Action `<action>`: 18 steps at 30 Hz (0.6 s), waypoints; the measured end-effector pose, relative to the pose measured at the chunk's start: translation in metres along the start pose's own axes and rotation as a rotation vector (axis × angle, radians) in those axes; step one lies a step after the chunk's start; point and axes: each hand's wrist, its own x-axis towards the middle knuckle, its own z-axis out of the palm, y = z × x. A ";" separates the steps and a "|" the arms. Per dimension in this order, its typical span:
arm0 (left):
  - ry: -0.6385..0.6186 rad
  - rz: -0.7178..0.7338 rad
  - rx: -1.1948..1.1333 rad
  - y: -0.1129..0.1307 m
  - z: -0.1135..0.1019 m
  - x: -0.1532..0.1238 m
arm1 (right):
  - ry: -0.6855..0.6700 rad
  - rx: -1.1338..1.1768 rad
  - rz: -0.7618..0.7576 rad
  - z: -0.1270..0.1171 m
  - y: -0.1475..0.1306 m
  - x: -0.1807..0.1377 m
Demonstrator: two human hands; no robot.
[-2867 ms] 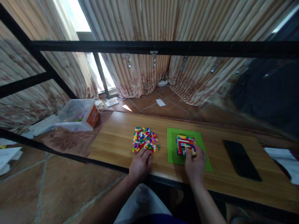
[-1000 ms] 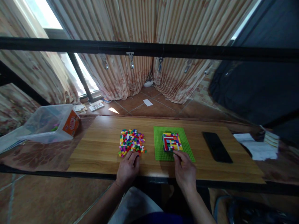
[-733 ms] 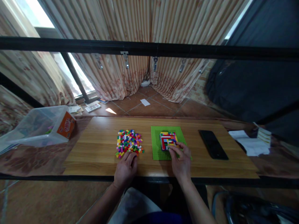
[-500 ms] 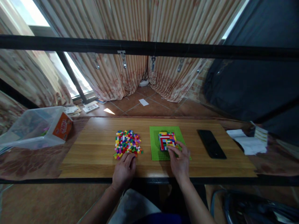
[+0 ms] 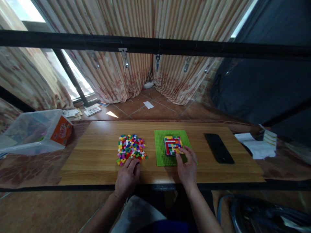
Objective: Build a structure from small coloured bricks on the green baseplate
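Observation:
A heap of small coloured bricks point(image 5: 130, 149) lies on the wooden table point(image 5: 97, 158). To its right a green baseplate point(image 5: 161, 152) carries a square block of stacked coloured bricks point(image 5: 172, 144). My left hand point(image 5: 126, 179) rests on the table at the heap's near edge, fingers lying forward and loosely together, nothing visible in them. My right hand point(image 5: 187, 166) lies over the baseplate's near right corner, fingers spread, fingertips beside the stacked block.
A black phone point(image 5: 219, 148) lies flat right of the baseplate. White papers point(image 5: 255, 145) sit at the far right. A clear plastic tub point(image 5: 34, 131) with an orange label stands at the left. A black horizontal bar point(image 5: 155, 45) crosses above, curtains behind it.
The view has swung right and steadied. My right hand drew back from the stacked block to the baseplate's near edge, then reached to it again. My left hand stays by the heap.

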 end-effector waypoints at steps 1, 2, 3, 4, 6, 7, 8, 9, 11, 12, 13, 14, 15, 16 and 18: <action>-0.003 0.000 -0.003 0.000 0.000 0.000 | 0.008 -0.004 0.009 0.000 -0.001 0.000; -0.005 0.001 -0.006 0.000 0.000 0.000 | 0.015 -0.007 0.015 0.001 -0.002 0.001; -0.004 0.002 -0.010 0.000 0.000 0.000 | 0.021 -0.011 0.019 0.002 -0.003 0.002; -0.003 0.002 -0.014 0.000 0.000 0.000 | 0.025 -0.016 0.020 0.003 -0.004 0.002; -0.001 -0.004 -0.016 -0.001 0.001 -0.001 | 0.029 -0.027 0.018 0.007 -0.007 0.004; -0.001 -0.006 -0.016 -0.001 0.001 -0.001 | 0.028 -0.035 0.020 0.010 -0.008 0.005; -0.002 -0.006 -0.015 -0.001 0.001 -0.001 | 0.027 -0.045 0.026 0.012 -0.009 0.006; -0.002 -0.006 -0.013 -0.001 0.001 -0.001 | 0.025 -0.052 0.034 0.014 -0.010 0.006; -0.002 -0.004 -0.011 0.000 0.001 -0.001 | 0.016 -0.059 0.049 0.017 -0.010 0.006; -0.002 -0.002 -0.012 0.000 0.000 -0.001 | 0.012 -0.060 0.053 0.018 -0.011 0.005; -0.003 -0.002 -0.015 0.000 0.000 -0.001 | 0.008 -0.060 0.055 0.019 -0.011 0.005; -0.002 -0.002 -0.018 0.001 0.000 0.000 | 0.008 -0.059 0.055 0.020 -0.011 0.004; 0.000 -0.003 -0.022 0.001 0.000 0.000 | 0.010 -0.057 0.055 0.021 -0.011 0.003; 0.004 -0.003 -0.025 0.001 0.000 0.000 | 0.012 -0.054 0.054 0.021 -0.012 0.003; 0.010 -0.001 -0.028 0.001 0.000 -0.001 | 0.017 -0.048 0.045 0.023 -0.012 0.002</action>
